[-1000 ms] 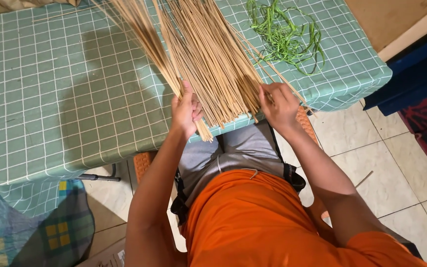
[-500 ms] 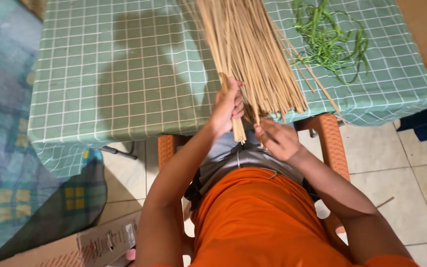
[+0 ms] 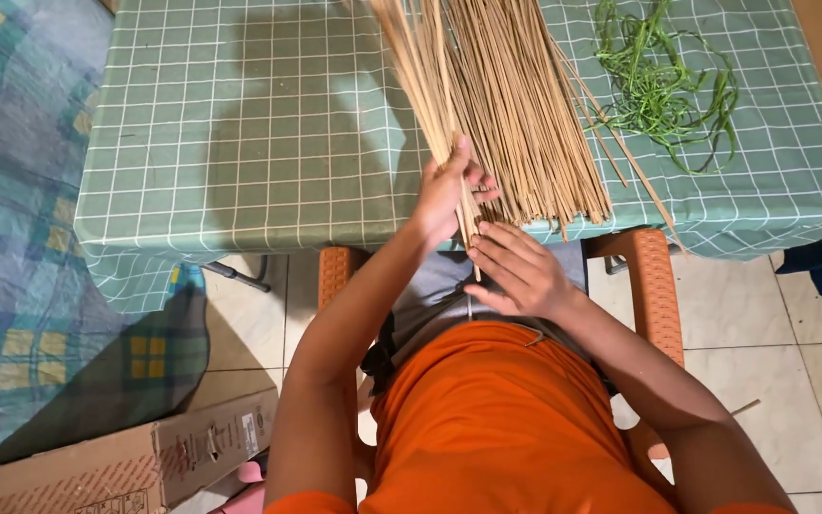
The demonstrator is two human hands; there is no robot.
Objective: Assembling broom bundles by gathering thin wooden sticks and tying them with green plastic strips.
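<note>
The person wears a bright orange top that covers the chest and shoulders and leaves both arms bare from above the elbow down. Below the top show grey trousers or shorts. The left hand (image 3: pixel 444 195) and right hand (image 3: pixel 518 271) are bare; no ring, watch or glove shows.
</note>
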